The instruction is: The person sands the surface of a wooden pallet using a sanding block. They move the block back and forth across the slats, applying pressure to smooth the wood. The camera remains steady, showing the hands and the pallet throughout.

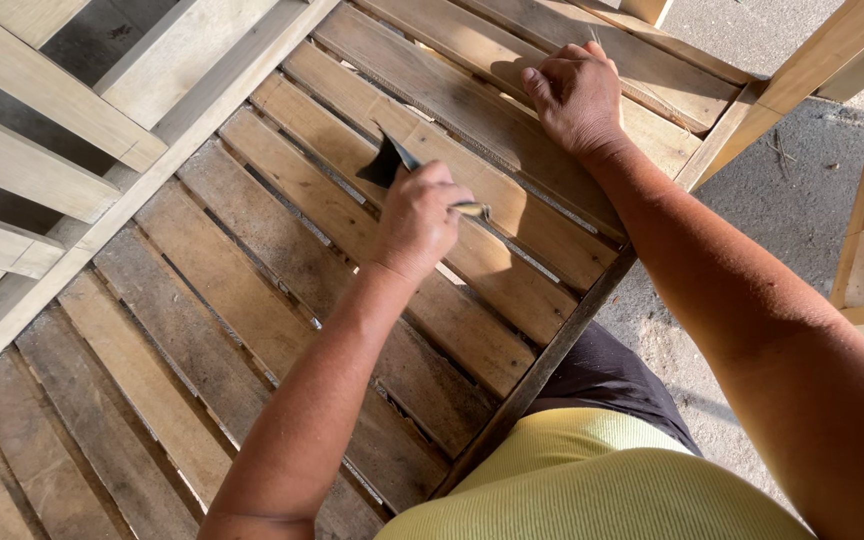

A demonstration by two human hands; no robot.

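One scraper point(404, 160) sits gripped in the left hand point(418, 218), its dark blade touching a slat of the one slatted wooden panel point(252, 290). The right hand point(577, 95) presses loosely curled, holding nothing, on a slat near the panel's far edge.
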